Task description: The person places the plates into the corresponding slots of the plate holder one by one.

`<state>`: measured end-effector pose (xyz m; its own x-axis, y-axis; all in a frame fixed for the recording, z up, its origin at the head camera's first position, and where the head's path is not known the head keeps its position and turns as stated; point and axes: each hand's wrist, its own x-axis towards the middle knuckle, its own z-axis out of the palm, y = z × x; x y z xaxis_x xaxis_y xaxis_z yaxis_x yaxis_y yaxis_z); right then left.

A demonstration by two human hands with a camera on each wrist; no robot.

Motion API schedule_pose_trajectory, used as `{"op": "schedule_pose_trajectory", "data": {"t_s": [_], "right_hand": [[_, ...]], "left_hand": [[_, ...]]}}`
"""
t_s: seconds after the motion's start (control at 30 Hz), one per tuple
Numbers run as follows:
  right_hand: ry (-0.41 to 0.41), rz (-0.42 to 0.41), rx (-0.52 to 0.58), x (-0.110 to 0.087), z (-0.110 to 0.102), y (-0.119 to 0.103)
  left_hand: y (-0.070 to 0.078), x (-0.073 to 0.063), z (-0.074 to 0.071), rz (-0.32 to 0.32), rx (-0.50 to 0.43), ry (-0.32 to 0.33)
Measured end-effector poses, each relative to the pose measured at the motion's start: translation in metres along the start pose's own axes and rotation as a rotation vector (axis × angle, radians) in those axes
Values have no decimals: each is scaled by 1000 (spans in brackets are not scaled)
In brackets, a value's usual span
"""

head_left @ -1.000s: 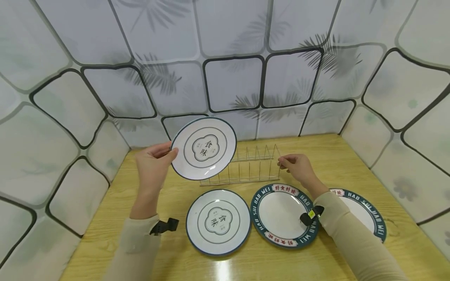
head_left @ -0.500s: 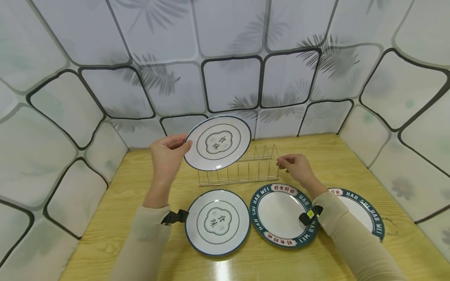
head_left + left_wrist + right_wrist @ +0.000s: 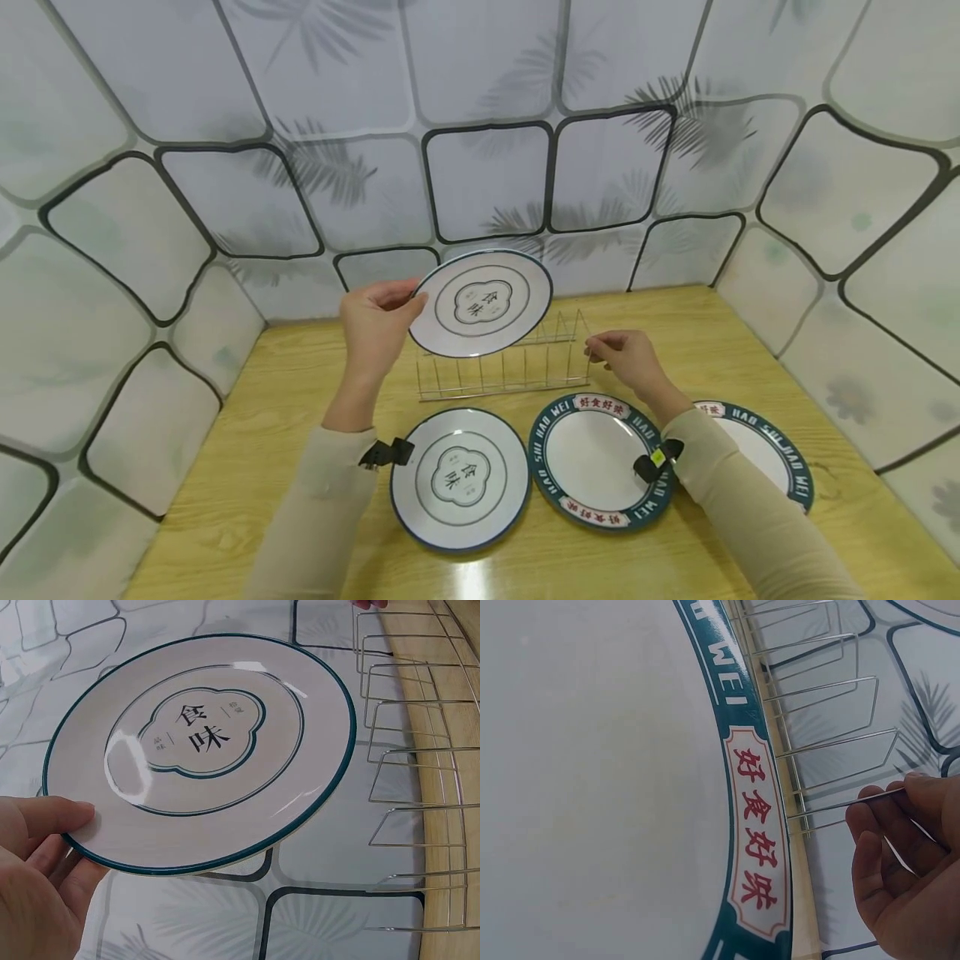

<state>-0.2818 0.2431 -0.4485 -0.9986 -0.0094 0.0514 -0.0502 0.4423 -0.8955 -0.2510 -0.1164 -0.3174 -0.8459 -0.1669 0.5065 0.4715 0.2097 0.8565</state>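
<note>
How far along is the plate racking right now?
Nothing is racked yet: the wire rack has no plates in it. In hand: the left hand holds a thin-rimmed plate above it; the right hand steadies its end. Three plates remain flat on the table.

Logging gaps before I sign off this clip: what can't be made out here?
- Far-right plate: head view, right sleeve covers its left part.
- Small characters on the raised plate: too small in every view.
- Right hand grip on the wire rack: right wrist view cuts off the hand.
- Raised plate's underside: left hand fingers there unseen.
</note>
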Motion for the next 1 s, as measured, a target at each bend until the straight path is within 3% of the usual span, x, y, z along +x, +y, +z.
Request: {"op": "schedule_pose_trajectory", "data": {"t_s": [0.33,0.57,1.0], "right_hand": [[11,11,0,0,1,-3],[10,6,23,-1,1,-1],[12,7,17,-2,1,-4]], "left_hand": [[-5,10,18,63,17,-21],[-8,15,36,155,27,-18],[-14,19,61,230,16,-35]]}}
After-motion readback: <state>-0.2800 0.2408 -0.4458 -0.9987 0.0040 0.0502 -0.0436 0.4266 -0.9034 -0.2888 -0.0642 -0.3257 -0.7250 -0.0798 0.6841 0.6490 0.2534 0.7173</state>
